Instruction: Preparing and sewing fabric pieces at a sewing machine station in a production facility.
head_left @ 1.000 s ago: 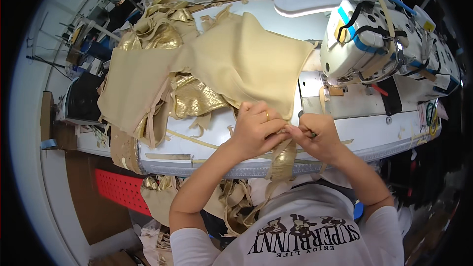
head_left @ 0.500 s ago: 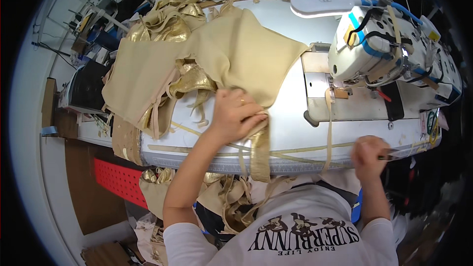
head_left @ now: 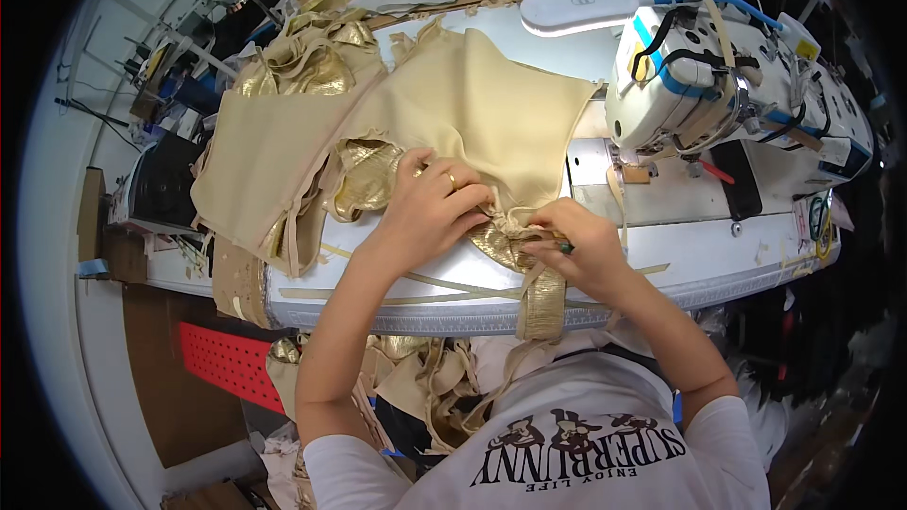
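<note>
A beige garment piece (head_left: 491, 85) with a shiny gold side is spread over the white table. Its lower edge is bunched up between my two hands, gold side showing there. My left hand (head_left: 430, 208) is closed on this edge, fingers pressed together. Just to the right, my right hand (head_left: 584, 247) pinches the same edge with thumb and forefinger. A small dark tool (head_left: 566, 246) with a greenish end sticks out of my right hand; its kind is hidden. Below the hands a gold strap (head_left: 542, 302) hangs over the table's front edge.
A white sewing machine (head_left: 661, 85) with a white lamp (head_left: 578, 9) stands at the right. More beige and gold pieces (head_left: 293, 76) are heaped at the left. A tape measure (head_left: 453, 321) lines the front edge, and further pieces (head_left: 430, 368) lie below it.
My right hand has come from the right side of the table to the garment's edge and now pinches it. The bunched edge and the gold strap have shifted right.
</note>
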A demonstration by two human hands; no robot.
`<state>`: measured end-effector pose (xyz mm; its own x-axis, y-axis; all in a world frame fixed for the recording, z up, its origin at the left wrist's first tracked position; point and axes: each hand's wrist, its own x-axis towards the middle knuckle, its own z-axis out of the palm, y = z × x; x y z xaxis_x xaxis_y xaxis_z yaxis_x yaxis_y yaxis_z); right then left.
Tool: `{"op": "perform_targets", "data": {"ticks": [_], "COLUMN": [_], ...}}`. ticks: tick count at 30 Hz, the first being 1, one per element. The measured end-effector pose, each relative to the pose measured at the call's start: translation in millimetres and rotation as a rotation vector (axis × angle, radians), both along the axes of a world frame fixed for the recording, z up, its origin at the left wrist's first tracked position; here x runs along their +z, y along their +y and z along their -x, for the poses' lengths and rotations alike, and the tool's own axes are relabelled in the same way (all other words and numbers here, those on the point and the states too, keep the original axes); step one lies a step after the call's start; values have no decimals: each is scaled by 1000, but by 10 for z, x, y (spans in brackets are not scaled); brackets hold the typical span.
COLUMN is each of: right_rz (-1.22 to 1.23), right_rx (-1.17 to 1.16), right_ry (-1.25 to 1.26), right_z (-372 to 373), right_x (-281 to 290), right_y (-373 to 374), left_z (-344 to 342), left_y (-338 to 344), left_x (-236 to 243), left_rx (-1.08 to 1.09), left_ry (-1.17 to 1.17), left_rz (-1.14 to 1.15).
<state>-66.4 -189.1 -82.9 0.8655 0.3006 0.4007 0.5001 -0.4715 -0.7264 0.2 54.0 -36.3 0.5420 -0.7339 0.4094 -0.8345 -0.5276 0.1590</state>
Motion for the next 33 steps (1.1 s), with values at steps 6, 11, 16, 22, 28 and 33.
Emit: {"op": "perform_targets", "data": {"ticks": [6, 11, 16, 22, 28, 33], "right_rz": [-95, -171, -316, -257, -12, -59], "right_rx": [-20, -51, -162, -125, -91, -80], "right_ry": [-36, 63, 257, 252, -28, -44], "right_z": [-53, -82, -74, -135, -148, -278], "right_x": [13, 53, 5, 35, 323, 401], "right_y": [56, -30, -157, -230, 19, 143], "left_z": [-102, -199, -228, -115, -138, -139], "left_y": [-103, -134, 73, 139, -29, -43], "left_x": [-85, -122, 45, 178, 245, 340], "left_rx": [-23, -67, 36, 148, 76, 34], "left_ry": [-90, -257, -259, -8, 88, 124], "left_rz": [-32, 36, 144, 171, 207, 169]}}
